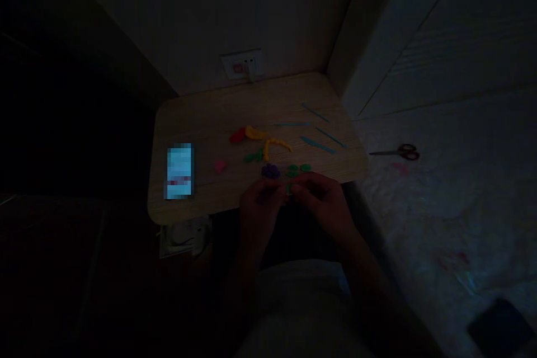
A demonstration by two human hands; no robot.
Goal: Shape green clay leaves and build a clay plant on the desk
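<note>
Along the near edge of the desk, the left hand and right hand, fingertips nearly closed, hold a small green clay piece, its direction and long axis indiscernible.

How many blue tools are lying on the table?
4, all on the right half of the table: rearmost tool, leftmost tool, rightmost tool, and, nearest, the broad-ended tool.

A wall socket with a plug sits above the far edge of the desk; a lit phone lies at left. Beyond the right side — scissors on a pale floor covering.
</note>
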